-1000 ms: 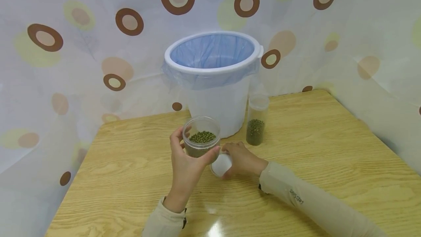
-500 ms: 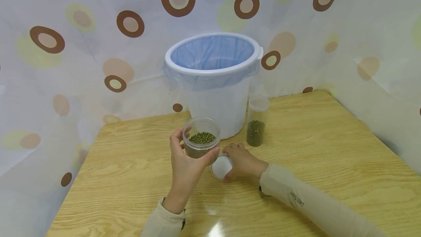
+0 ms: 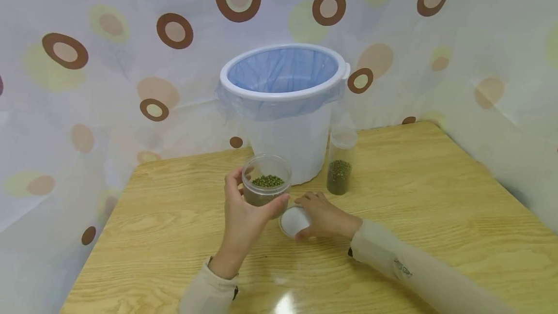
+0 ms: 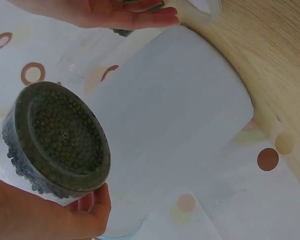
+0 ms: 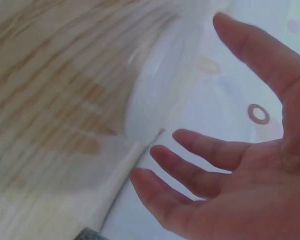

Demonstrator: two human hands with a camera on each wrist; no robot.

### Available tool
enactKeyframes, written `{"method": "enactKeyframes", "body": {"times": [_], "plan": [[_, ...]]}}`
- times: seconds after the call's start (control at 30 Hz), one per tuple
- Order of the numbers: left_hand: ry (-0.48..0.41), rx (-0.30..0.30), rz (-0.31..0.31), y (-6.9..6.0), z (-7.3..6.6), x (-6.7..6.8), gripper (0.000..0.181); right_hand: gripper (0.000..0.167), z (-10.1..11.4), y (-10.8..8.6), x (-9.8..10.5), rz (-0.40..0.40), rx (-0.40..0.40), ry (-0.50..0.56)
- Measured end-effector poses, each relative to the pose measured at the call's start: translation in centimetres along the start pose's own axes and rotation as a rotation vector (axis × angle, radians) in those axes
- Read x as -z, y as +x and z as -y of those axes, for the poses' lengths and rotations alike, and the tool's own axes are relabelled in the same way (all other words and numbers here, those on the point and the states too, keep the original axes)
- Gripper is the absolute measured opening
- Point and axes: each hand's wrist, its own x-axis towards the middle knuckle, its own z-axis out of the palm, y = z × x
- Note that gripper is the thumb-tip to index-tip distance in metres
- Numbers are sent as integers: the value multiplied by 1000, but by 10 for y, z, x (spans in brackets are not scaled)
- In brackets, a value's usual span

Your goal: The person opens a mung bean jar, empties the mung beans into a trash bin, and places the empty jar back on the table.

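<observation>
Currently, the left hand (image 3: 245,216) grips a clear round plastic jar (image 3: 266,197) of small green beans (image 3: 267,181), raised in front of a white plastic bucket (image 3: 289,142) with a blue liner (image 3: 283,69). The right hand (image 3: 326,214), fingers apart, is just beside a round white lid (image 3: 292,221) on the yellow wood-grain table (image 3: 174,236).

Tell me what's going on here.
A person's left-hand grip holds an open clear jar of green beans above the table. The right-hand grip, holding nothing, is beside what looks like a round white lid on the table. A taller jar, partly filled, stands next to a bin lined with a blue bag.
</observation>
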Motion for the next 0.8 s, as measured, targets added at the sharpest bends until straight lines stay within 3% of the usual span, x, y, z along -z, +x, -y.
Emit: {"method": "enactKeyframes", "body": {"times": [0.13, 0.23, 0.37, 0.43, 0.57, 0.73, 0.8], "plan": [[22, 29, 34, 5, -2, 5, 82, 66, -1, -7, 11, 46, 55, 63], [37, 58, 64, 9, -4, 10, 82, 55, -1, -16, 27, 135, 115, 152], [51, 95, 112, 16, -10, 20, 81, 43, 3, -29, 58, 260, 253, 226], [58, 123, 135, 19, -14, 25, 80, 39, 5, -33, 75, 287, 328, 256], [59, 178, 166, 28, -24, 36, 78, 32, 11, -38, 111, 232, 377, 308], [39, 217, 183, 38, -41, 49, 75, 27, 17, -45, 156, 81, 269, 377], [30, 211, 179, 42, -48, 54, 74, 26, 19, -44, 170, 2, 269, 425]]}}
